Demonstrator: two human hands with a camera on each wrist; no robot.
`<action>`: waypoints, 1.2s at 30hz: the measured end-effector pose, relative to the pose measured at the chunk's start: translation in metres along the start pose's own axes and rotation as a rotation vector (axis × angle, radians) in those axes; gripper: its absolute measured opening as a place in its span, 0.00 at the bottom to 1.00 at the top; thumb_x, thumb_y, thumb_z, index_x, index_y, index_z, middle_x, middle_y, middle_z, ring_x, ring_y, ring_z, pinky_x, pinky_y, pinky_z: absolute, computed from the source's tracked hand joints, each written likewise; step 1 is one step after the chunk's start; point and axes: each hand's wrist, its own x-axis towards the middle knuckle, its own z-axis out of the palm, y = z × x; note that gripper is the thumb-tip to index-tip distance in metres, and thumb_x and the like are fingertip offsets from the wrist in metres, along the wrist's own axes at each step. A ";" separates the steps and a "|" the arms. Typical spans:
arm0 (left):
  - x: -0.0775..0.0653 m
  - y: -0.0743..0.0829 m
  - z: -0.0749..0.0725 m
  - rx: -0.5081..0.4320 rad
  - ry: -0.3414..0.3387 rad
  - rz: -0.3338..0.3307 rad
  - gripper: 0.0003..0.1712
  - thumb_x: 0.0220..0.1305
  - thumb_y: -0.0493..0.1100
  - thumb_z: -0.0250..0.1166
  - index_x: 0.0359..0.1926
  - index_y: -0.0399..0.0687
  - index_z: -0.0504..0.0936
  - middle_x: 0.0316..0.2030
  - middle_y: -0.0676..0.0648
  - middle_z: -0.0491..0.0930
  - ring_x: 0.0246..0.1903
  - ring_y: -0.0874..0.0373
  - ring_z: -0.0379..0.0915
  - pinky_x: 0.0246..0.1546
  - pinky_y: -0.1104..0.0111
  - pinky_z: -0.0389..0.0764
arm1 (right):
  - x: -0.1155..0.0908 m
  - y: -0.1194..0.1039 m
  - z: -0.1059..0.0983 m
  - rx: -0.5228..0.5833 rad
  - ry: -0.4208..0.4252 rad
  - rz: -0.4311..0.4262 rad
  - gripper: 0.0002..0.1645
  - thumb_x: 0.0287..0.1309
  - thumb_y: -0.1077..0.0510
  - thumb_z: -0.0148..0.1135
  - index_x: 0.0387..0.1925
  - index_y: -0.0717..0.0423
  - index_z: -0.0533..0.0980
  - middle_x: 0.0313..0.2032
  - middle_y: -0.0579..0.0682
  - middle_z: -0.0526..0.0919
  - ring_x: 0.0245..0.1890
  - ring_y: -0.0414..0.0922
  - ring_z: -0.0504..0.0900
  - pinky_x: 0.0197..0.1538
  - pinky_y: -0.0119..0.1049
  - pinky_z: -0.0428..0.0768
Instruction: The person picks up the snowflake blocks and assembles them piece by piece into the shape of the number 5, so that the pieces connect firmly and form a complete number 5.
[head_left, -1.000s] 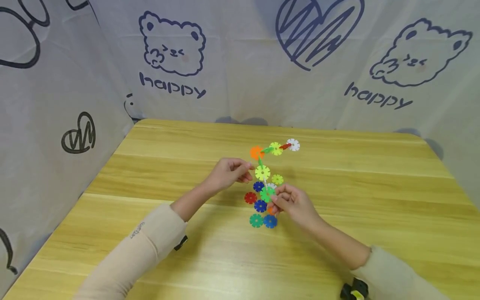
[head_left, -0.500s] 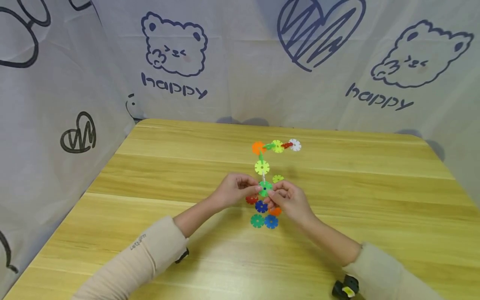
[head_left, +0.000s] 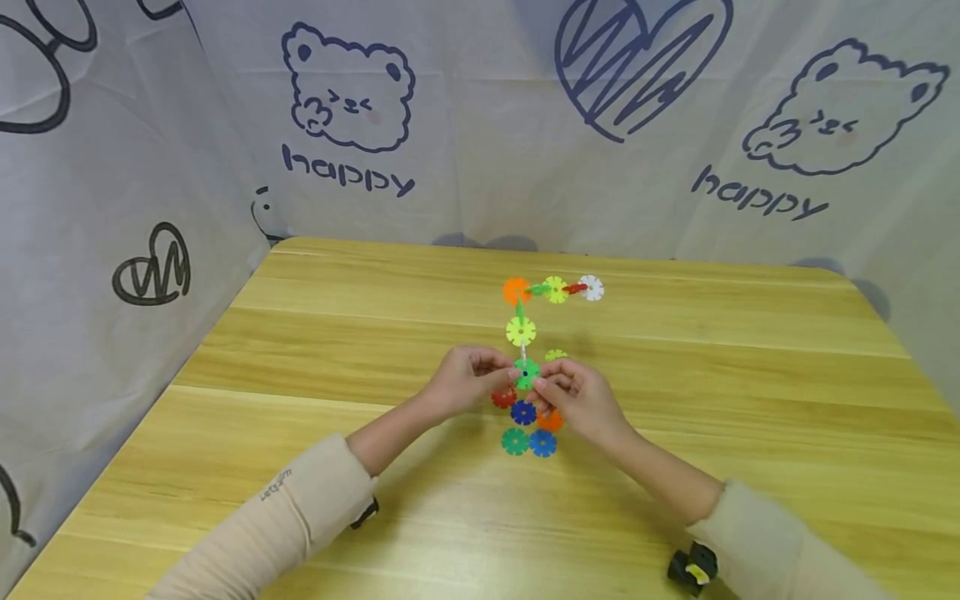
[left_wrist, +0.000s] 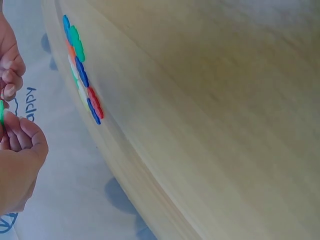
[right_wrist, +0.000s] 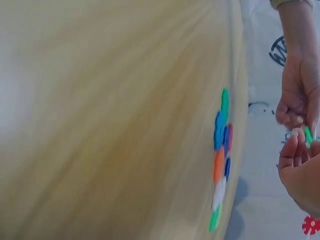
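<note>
Both hands hold up a chain of slotted snowflake discs. My left hand (head_left: 471, 379) pinches the left edge of the bright green disc (head_left: 528, 363) at its near end. The right edge of that disc is between the thumb and fingers of my right hand (head_left: 583, 398). Beyond it the chain runs through a white disc seen edge-on (head_left: 523, 352), a yellow-green disc (head_left: 521, 332) and an orange disc (head_left: 514, 291). It then bends right through a yellow disc (head_left: 556, 291) and a red edge-on disc (head_left: 574, 289) to a white disc (head_left: 593, 288). Only a green sliver (right_wrist: 308, 134) shows in the right wrist view.
Loose discs lie on the wooden table (head_left: 300, 350) below the hands: red (head_left: 503, 399), dark blue (head_left: 523, 413), orange (head_left: 551, 422), teal green (head_left: 514, 442) and blue (head_left: 543, 443). More are partly covered by the hands. A printed cloth (head_left: 480, 167) hangs behind the table.
My left hand has moved right and down from beside the chain to grip the green disc. The chain has shifted slightly upward in view. My right hand keeps its hold.
</note>
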 end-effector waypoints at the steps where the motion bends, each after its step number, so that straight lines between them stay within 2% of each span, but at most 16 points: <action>1: 0.000 0.000 -0.001 0.001 0.005 -0.005 0.11 0.62 0.39 0.61 0.38 0.33 0.82 0.32 0.39 0.83 0.31 0.46 0.76 0.31 0.63 0.79 | 0.001 0.001 -0.002 -0.034 -0.006 -0.024 0.10 0.62 0.68 0.52 0.41 0.75 0.70 0.30 0.64 0.82 0.24 0.38 0.78 0.31 0.29 0.80; 3: 0.000 0.000 -0.003 0.002 0.017 -0.013 0.11 0.62 0.39 0.61 0.39 0.33 0.82 0.32 0.39 0.83 0.32 0.45 0.77 0.34 0.61 0.80 | 0.002 0.005 -0.008 -0.091 -0.012 -0.072 0.12 0.62 0.67 0.53 0.43 0.74 0.72 0.33 0.70 0.80 0.24 0.40 0.78 0.30 0.30 0.80; 5: -0.001 0.000 -0.005 -0.002 0.024 -0.023 0.11 0.62 0.39 0.61 0.40 0.34 0.82 0.33 0.39 0.83 0.32 0.49 0.78 0.38 0.58 0.81 | 0.004 0.010 -0.012 -0.139 -0.017 -0.099 0.13 0.61 0.67 0.54 0.45 0.74 0.73 0.34 0.71 0.79 0.26 0.42 0.78 0.31 0.31 0.80; 9: -0.002 -0.001 -0.010 -0.007 0.024 -0.023 0.11 0.62 0.38 0.61 0.40 0.33 0.81 0.34 0.38 0.83 0.30 0.60 0.78 0.42 0.58 0.81 | 0.005 0.024 -0.021 -0.268 -0.016 -0.129 0.13 0.59 0.66 0.57 0.44 0.71 0.75 0.33 0.65 0.80 0.27 0.42 0.77 0.32 0.29 0.79; 12: -0.003 -0.002 -0.012 -0.013 0.024 -0.029 0.10 0.62 0.38 0.61 0.39 0.32 0.81 0.35 0.38 0.83 0.31 0.62 0.78 0.43 0.58 0.81 | 0.004 0.035 -0.025 -0.346 -0.028 -0.129 0.12 0.58 0.67 0.58 0.43 0.69 0.77 0.31 0.61 0.81 0.26 0.39 0.74 0.31 0.26 0.76; 17: -0.005 -0.004 -0.016 -0.017 0.017 -0.034 0.10 0.62 0.37 0.61 0.39 0.33 0.81 0.35 0.38 0.83 0.35 0.48 0.81 0.42 0.58 0.81 | 0.002 0.049 -0.029 -0.400 -0.088 -0.150 0.12 0.55 0.68 0.61 0.43 0.67 0.78 0.27 0.52 0.77 0.24 0.37 0.67 0.28 0.24 0.68; 20: -0.005 -0.006 -0.018 -0.027 0.011 -0.033 0.10 0.62 0.37 0.60 0.40 0.32 0.80 0.35 0.37 0.82 0.38 0.41 0.79 0.42 0.58 0.81 | 0.002 0.053 -0.030 -0.410 -0.133 -0.157 0.14 0.54 0.67 0.62 0.44 0.67 0.78 0.27 0.52 0.75 0.24 0.36 0.66 0.27 0.23 0.67; 29: -0.005 -0.006 -0.018 -0.041 -0.002 -0.021 0.10 0.62 0.36 0.60 0.40 0.31 0.80 0.35 0.37 0.82 0.38 0.41 0.79 0.42 0.56 0.81 | 0.005 0.055 -0.035 -0.474 -0.231 -0.213 0.17 0.51 0.66 0.64 0.45 0.67 0.77 0.27 0.49 0.73 0.25 0.34 0.65 0.28 0.24 0.68; 36: -0.005 -0.006 -0.016 -0.032 -0.008 -0.019 0.10 0.62 0.36 0.60 0.40 0.31 0.80 0.34 0.37 0.82 0.37 0.40 0.79 0.41 0.56 0.81 | 0.006 0.058 -0.037 -0.534 -0.261 -0.241 0.16 0.51 0.65 0.65 0.44 0.64 0.78 0.27 0.47 0.72 0.26 0.34 0.65 0.30 0.23 0.68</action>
